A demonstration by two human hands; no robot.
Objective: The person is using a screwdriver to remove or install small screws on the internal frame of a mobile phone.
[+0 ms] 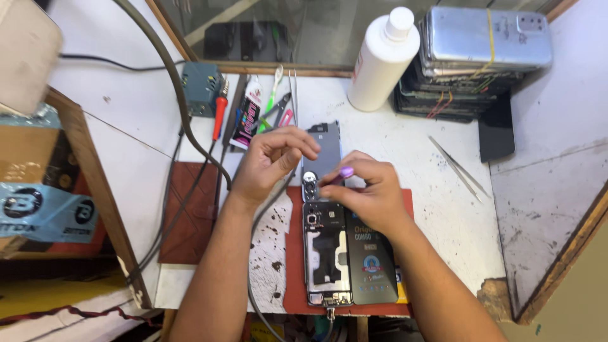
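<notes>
Centrally, the person's right hand (373, 193) is gripping a purple-handled tool (339, 175), fingers clamped round it, its tip hidden near the top of an opened phone (327, 256) lying on a red mat (294, 278); the left hand (269, 161) is hovering just above a grey back cover (324, 147), thumb and fingertips pinched together, though whether anything sits between them cannot be told; a white bottle (383, 58), a stack of phones (472, 60) and tweezers (459, 168) are resting farther off.
</notes>
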